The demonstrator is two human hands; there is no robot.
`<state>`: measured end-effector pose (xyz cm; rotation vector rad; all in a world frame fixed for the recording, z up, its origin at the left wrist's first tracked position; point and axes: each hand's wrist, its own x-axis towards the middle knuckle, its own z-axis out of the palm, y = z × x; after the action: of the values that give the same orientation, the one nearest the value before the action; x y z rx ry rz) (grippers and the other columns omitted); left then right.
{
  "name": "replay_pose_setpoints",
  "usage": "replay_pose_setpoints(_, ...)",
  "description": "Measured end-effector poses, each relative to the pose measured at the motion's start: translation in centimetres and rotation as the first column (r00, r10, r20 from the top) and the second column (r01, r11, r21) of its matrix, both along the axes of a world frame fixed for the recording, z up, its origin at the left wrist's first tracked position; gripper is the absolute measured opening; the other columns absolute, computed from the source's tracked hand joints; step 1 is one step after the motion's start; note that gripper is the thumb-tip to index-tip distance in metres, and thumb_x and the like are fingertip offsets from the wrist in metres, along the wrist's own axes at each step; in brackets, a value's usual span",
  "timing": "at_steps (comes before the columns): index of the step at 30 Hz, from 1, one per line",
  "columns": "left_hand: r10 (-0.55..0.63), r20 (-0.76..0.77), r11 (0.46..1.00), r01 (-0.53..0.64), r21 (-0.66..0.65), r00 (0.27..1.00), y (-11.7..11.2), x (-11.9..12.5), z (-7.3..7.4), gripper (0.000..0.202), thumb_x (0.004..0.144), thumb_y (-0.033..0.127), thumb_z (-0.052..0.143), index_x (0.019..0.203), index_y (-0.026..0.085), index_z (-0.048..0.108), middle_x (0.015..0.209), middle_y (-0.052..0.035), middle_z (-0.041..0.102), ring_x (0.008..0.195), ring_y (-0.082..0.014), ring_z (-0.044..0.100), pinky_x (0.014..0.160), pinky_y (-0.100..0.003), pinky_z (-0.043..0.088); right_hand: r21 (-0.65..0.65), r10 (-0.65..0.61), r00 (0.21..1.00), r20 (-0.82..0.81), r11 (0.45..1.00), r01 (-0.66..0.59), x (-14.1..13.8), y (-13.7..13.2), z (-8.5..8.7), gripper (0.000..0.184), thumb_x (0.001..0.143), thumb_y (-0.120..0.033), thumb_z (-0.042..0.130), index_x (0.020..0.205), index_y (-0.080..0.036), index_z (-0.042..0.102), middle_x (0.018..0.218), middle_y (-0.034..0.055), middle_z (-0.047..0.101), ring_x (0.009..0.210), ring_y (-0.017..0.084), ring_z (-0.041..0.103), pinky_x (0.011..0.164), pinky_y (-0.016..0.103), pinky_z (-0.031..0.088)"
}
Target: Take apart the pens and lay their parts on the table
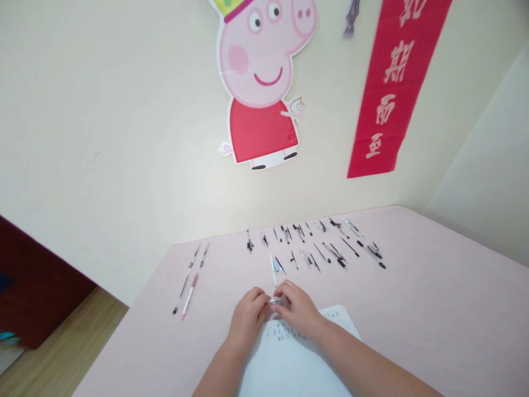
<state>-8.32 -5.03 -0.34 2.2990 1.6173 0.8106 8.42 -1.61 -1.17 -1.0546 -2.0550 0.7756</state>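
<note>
Your left hand [249,311] and right hand [298,309], fingers closed, pinch a white piece [274,300]; pens [189,296] at nine-to-ten o'clock look complete, parts [341,263] at twelve-to-two o'clock lie unassembled.

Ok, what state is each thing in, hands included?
Left hand: closed on pale piece
Right hand: pinching pale piece
Pale piece: held between both hands
Pink-and-white pen: lying flat
Slim pens: lying flat
Pen parts: loose, in rough rows
White sheet: flat, marked, partly covered
Pig cutout: flat against wall
Red banner: hanging, top out of frame
</note>
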Motion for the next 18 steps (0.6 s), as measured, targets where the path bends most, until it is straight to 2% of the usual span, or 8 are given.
replay_pose_setpoints(2,-0.001,-0.010,1.000,0.001,0.001,1.000,0.07,-0.02,-0.08,0.019,0.082,0.021,0.046,0.085,0.021,0.064,0.084,-0.0036,0.058,0.079,-0.0148,0.054,0.070,-0.025,0.043,0.004,0.001,0.999,0.036,1.000,-0.001,0.01,0.10,-0.10,0.006,0.080,-0.024,0.056,0.077,-0.019,0.055,0.077,-0.0008,0.053,0.072,0.013,0.048,0.065,0.024,0.035)
replay_pose_setpoints(5,0.000,-0.025,1.000,0.000,-0.008,1.000,0.05,-0.02,-0.17,0.019,0.082,0.019,0.045,0.085,0.021,0.064,0.085,-0.0037,0.058,0.079,-0.0150,0.054,0.070,-0.025,0.043,0.015,0.018,0.996,0.084,1.000,-0.019,0.03,0.22,-0.28,0.022,0.087,-0.023,0.045,0.067,-0.018,0.054,0.071,-0.0006,0.051,0.069,0.013,0.048,0.063,0.024,0.034)
replay_pose_setpoints(10,0.008,-0.020,1.000,-0.008,-0.011,1.000,-0.13,0.00,-0.21,0.019,0.084,0.023,0.045,0.087,0.021,0.063,0.086,-0.0039,0.058,0.080,-0.0151,0.054,0.070,-0.025,0.043,0.024,0.012,0.999,0.035,1.000,-0.013,0.06,0.15,-0.38,0.007,0.079,-0.015,0.053,0.073,-0.019,0.054,0.074,-0.0015,0.052,0.070,0.012,0.048,0.064,0.024,0.035)
replay_pose_setpoints(13,0.013,-0.020,1.000,-0.013,-0.014,1.000,-0.16,0.03,-0.14,0.019,0.085,0.025,0.045,0.085,0.021,0.063,0.085,-0.0039,0.058,0.079,-0.0150,0.054,0.070,-0.025,0.043,0.020,0.008,1.000,-0.003,1.000,-0.008,0.07,0.07,-0.31,0.009,0.075,-0.012,0.057,0.078,-0.020,0.055,0.078,-0.0015,0.053,0.073,0.013,0.048,0.066,0.024,0.036)
replay_pose_setpoints(18,0.009,-0.024,1.000,-0.009,-0.001,1.000,-0.06,0.01,-0.11,0.020,0.085,0.024,0.043,0.086,0.021,0.063,0.085,-0.0041,0.058,0.078,-0.0149,0.054,0.069,-0.025,0.043,0.008,-0.002,1.000,-0.002,1.000,0.002,0.08,0.11,-0.24,0.006,0.077,-0.019,0.058,0.082,-0.020,0.056,0.082,-0.0006,0.054,0.073,0.013,0.049,0.065,0.024,0.037)
